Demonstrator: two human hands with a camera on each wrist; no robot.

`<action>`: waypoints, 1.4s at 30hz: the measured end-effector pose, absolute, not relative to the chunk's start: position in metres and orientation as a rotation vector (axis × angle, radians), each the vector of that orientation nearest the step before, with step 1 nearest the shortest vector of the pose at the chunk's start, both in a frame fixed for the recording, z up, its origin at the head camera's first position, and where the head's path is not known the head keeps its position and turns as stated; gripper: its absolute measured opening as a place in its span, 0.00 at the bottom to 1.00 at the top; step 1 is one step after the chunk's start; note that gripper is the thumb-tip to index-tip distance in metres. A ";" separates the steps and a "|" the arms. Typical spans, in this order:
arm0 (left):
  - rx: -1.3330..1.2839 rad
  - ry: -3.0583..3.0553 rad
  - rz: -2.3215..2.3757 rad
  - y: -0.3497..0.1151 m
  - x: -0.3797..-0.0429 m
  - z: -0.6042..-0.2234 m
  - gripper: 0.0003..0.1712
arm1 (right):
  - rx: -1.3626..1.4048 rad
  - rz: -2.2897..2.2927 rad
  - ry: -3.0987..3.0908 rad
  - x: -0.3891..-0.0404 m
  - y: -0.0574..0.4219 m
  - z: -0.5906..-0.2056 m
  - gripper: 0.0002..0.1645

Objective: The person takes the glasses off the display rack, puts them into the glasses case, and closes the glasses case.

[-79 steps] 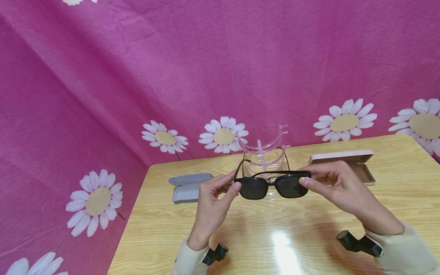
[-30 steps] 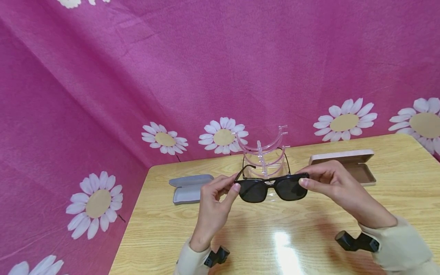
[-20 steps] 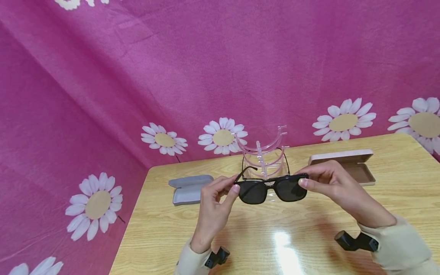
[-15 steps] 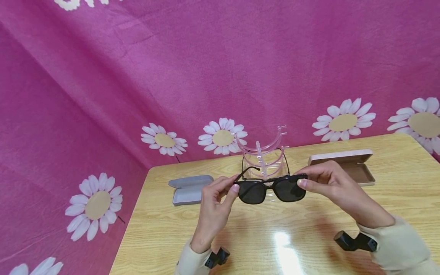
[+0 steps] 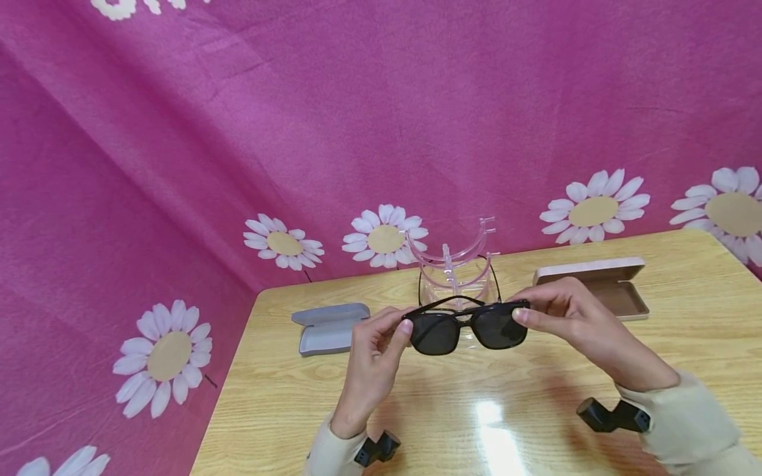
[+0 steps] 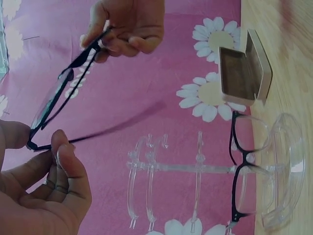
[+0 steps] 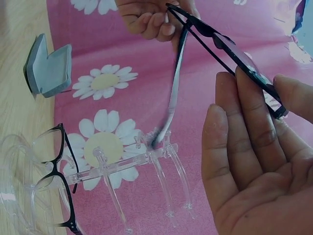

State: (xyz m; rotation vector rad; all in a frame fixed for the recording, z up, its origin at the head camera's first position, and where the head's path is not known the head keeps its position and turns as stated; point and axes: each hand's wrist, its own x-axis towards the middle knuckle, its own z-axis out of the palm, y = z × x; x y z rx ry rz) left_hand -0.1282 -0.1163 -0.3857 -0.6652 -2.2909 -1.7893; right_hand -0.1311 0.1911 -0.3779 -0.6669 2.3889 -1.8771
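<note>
Black-framed sunglasses (image 5: 499, 328) are held above the table, lenses facing me. My left hand (image 5: 370, 363) pinches their left end at the hinge between thumb and fingers. At the right end, my right hand (image 5: 586, 330) grips the frame, thumb in front. One temple lies folded behind the lenses. In the left wrist view the left temple (image 6: 78, 139) stands partly out, its tip blurred, beside my left fingers. Behind the sunglasses rises a clear eyewear stand (image 5: 449, 268). Black-rimmed eyeglasses (image 6: 249, 158) sit on its lowest level, partly hidden in the head view.
Left of the stand, an open grey glasses case (image 5: 326, 338) lies on the wooden table (image 5: 286, 396). An open glasses case (image 5: 630, 301) with a brown inside lies at the right, partly behind my right hand. A pink daisy-print cloth (image 5: 476, 119) hangs behind.
The left temple of the sunglasses has swung inward from pointing away to slanting across behind the frame. The sunglasses have tilted and dropped slightly. Both hands keep their hold.
</note>
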 end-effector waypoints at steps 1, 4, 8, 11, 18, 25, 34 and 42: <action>-0.666 -2.292 -1.794 -0.116 -0.128 -0.385 0.13 | -0.665 -1.874 2.391 -0.131 0.191 -0.378 0.12; -0.669 -2.286 -1.810 -0.116 -0.128 -0.384 0.13 | -0.666 -1.872 2.391 -0.132 0.191 -0.378 0.12; -0.686 -2.257 -1.825 -0.116 -0.129 -0.385 0.13 | -0.664 -1.871 2.393 -0.133 0.191 -0.378 0.12; -0.698 -2.230 -1.837 -0.115 -0.129 -0.386 0.13 | -0.666 -1.871 2.383 -0.133 0.191 -0.378 0.12; -0.691 -2.185 -1.821 -0.114 -0.129 -0.389 0.12 | -0.667 -1.882 2.344 -0.135 0.190 -0.378 0.11; -0.641 -2.183 -1.815 -0.114 -0.129 -0.390 0.12 | -0.666 -2.012 2.320 -0.138 0.186 -0.385 0.15; -0.632 -2.162 -1.823 -0.115 -0.131 -0.392 0.12 | -0.586 -2.146 2.319 -0.139 0.181 -0.386 0.15; -0.630 -2.147 -1.832 -0.116 -0.132 -0.392 0.12 | -0.551 -2.061 2.343 -0.140 0.182 -0.387 0.18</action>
